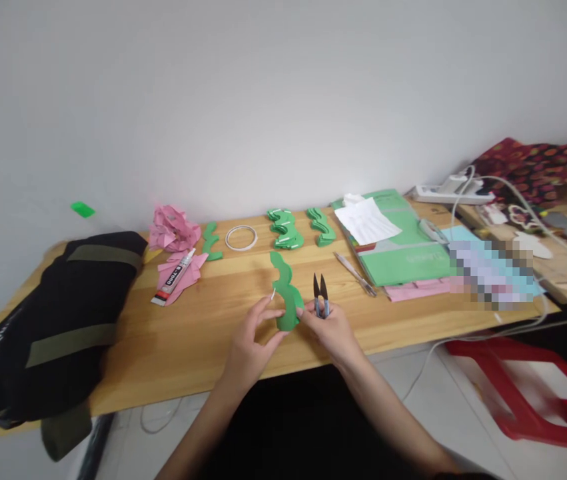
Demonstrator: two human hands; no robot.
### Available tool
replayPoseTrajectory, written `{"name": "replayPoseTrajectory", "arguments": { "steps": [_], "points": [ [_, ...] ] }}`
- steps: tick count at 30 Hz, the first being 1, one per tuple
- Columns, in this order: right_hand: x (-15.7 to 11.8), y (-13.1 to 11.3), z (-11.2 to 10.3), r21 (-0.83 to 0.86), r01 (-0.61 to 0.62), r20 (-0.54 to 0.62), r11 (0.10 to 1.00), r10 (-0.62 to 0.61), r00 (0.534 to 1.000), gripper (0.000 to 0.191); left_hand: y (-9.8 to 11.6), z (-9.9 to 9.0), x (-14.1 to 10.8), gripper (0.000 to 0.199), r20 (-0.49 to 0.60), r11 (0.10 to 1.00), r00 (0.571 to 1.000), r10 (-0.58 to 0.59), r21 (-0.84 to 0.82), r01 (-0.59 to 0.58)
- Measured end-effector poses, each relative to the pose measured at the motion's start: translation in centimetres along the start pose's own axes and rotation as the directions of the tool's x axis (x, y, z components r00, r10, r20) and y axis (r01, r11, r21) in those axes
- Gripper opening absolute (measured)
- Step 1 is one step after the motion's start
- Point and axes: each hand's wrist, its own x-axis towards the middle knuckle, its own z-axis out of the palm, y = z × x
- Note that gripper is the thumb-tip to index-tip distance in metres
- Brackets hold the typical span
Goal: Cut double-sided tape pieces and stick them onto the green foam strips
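A wavy green paper cutout (288,300) is held up over the front of the table between my two hands. My left hand (254,337) grips its left and lower edge, with a small white strip by the fingers. My right hand (330,330) pinches its right edge and also holds small thread snips (321,293), blades apart and pointing away from me. Behind them lie a stack of similar green cutouts (287,233), a smaller stack (321,228) and a loose wavy green piece (210,241). A white tape roll (241,238) lies between these.
Crumpled pink paper (173,228) and a glue tube (173,277) lie at left, near a black bag (63,320). A pen (356,273), green folder (403,260) and white paper (367,221) are to the right. Cables run from a power strip (453,193); a red stool (528,393) stands below.
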Motion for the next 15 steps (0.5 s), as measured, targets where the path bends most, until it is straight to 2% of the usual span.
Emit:
{"name": "replayPoseTrajectory", "arguments": {
  "steps": [7, 15],
  "points": [
    [-0.1, 0.2, -0.6, -0.037, 0.053, 0.010, 0.998, -0.053, 0.999, 0.040, -0.3, -0.2, -0.4, 0.061, 0.003, 0.992, 0.995, 0.096, 0.087, -0.096],
    [-0.1, 1.0, -0.9, -0.059, 0.168, -0.097, 0.984, -0.173, 0.980, 0.029, -1.2, -0.4, -1.2, 0.054, -0.008, 0.957, 0.986, 0.165, 0.242, -0.158]
  ]
}}
